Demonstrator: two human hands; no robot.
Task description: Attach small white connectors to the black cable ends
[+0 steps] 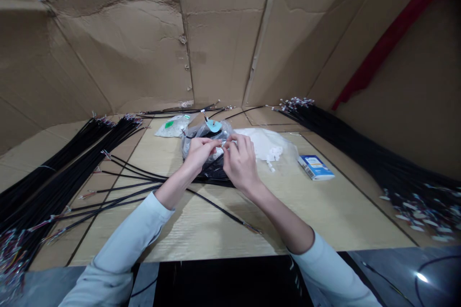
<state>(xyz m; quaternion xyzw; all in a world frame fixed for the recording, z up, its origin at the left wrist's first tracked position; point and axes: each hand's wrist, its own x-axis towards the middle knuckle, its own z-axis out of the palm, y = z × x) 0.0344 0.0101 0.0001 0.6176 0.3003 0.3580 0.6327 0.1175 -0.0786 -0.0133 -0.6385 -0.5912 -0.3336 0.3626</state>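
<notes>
L hand (197, 154) and R hand (240, 162) pinched together on small wire end (221, 144), clamped close for fine work, part mostly hidden by fingers. Sits just above clear poly bag (206, 135). Black wires (133, 183) trail from in front of bag; white parts bag (264, 144) to its R, likely within easy reach.

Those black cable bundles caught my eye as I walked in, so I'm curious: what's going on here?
A person's left hand and right hand meet over a clear plastic bag, pinching something small between them. Loose black cables fan out below the hands on a wooden table, and bundled black cables lie to both sides.
</notes>
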